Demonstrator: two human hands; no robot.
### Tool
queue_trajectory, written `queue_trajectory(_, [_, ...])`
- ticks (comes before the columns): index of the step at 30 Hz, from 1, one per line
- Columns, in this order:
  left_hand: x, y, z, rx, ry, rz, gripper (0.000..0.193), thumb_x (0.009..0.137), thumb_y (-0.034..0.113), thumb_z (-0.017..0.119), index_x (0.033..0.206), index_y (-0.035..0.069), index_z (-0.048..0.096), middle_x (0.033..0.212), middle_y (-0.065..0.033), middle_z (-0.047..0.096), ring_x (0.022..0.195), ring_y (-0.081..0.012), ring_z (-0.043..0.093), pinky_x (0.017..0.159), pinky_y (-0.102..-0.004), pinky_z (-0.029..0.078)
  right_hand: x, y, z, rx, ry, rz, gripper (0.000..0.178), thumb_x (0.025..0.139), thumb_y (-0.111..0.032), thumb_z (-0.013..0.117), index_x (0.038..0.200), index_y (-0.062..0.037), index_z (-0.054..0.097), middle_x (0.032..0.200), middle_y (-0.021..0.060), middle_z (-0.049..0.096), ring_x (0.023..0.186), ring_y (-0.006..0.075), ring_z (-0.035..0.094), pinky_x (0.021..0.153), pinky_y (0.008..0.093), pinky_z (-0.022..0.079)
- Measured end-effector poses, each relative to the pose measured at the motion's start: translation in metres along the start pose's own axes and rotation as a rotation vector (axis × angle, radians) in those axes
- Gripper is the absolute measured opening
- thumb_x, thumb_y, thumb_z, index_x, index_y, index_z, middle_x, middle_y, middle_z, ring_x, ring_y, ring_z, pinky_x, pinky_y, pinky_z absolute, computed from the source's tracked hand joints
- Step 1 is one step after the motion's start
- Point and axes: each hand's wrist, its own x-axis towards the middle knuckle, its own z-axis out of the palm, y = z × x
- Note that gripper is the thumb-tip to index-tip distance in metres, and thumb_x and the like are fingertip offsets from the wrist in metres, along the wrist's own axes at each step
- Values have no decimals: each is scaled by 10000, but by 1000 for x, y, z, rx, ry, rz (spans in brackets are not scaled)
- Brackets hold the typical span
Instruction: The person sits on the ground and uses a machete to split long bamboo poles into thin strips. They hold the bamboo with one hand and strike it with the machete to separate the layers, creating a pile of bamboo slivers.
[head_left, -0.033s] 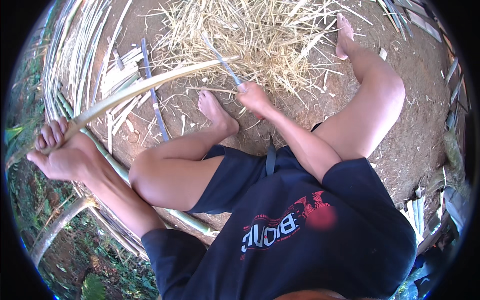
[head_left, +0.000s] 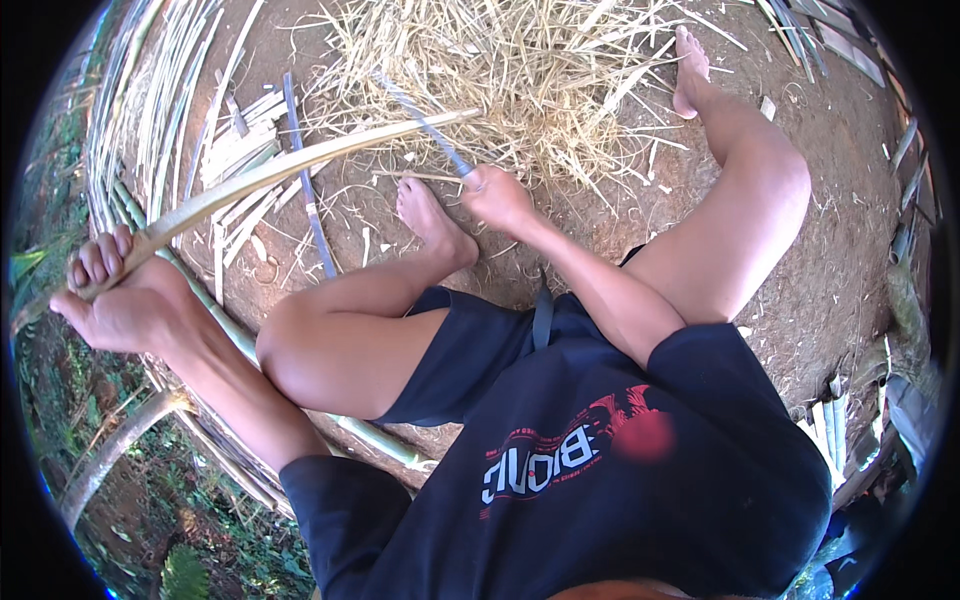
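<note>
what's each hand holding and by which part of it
Left hand: a long pale strip, gripped near its lower-left end. Right hand: a long-bladed knife, by its handle, mostly hidden.

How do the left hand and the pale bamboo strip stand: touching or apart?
Touching: the head view shows the left hand wrapped around the bamboo strip.

White-and-red lettering (head_left: 540, 465) on dark shirt (head_left: 700, 510)

Knife (head_left: 448, 149) partly hidden by right grip (head_left: 497, 200), straw (head_left: 520, 85) cropped above
</note>
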Motion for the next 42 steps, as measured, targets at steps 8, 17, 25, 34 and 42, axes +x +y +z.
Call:
queue_trajectory(8, [-24,13,12,153,-71,3,382,1062,400,363,771,156,410,693,49,347,587,-98,307,576,-243,337,-31,-36,1,100,-101,-158,338,840,-136,608,1129,34,644,875,174,721,705,219,701,668,333,560])
queue_trajectory(17, [-22,7,19,145,-78,46,405,1065,427,356,781,143,412,705,45,342,601,-114,315,587,-271,336,-27,-19,10,75,-47,-303,236,825,-205,598,956,-14,638,664,141,631,571,249,610,577,402,492])
queue_trajectory(25, [-14,3,24,107,-23,43,423,1055,442,383,754,147,408,684,46,331,598,-111,312,584,-263,315,0,33,16,88,84,116,166,813,-194,617,847,-33,595,642,131,604,587,255,609,586,410,474])
queue_trajectory(34, [-9,6,25,-127,-262,-16,470,1068,422,262,719,144,409,661,35,353,572,-122,316,572,-275,343,26,82,2,104,-13,419,162,869,-177,583,920,-48,667,831,165,688,776,317,680,722,435,525])
queue_trajectory(42, [-13,11,32,92,-48,-77,274,1003,245,389,817,89,515,696,-4,414,661,-167,427,702,-342,408,14,40,3,294,-19,358,133,838,-150,648,874,-38,588,662,41,598,499,151,573,503,320,498])
